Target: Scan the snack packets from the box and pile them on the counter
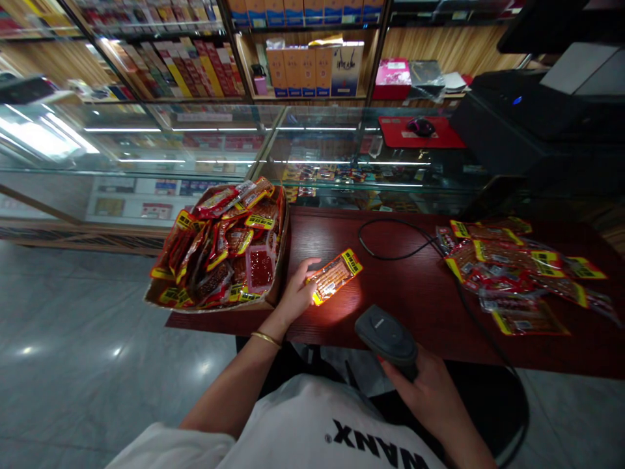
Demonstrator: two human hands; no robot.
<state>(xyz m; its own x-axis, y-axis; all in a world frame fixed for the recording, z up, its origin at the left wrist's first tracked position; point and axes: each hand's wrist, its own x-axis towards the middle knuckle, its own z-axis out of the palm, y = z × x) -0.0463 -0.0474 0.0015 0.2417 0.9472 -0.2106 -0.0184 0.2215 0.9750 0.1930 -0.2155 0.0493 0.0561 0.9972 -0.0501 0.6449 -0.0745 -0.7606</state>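
Observation:
Between the fingers and thumb of my left hand [299, 294] is a flat snack packet [336, 276] with red and yellow edges and a clear window. A bright patch of light falls on it and on the dark red table [317, 231] beside it. My right hand [427, 384] is wrapped round the handle of a black barcode scanner [387, 334], whose head points toward the packet. Left of my left hand stands a cardboard box [273, 301] heaped with similar packets [227, 241]. A loose pile of packets [508, 264] lies at the table's right.
A black cable [398, 225] loops over the table and runs down at the right. Behind is a glass display counter [195, 150] with a red mouse pad [390, 133] and black mouse [420, 127]. A dark machine [532, 130] stands at the right. Stocked shelves [307, 101] line the back.

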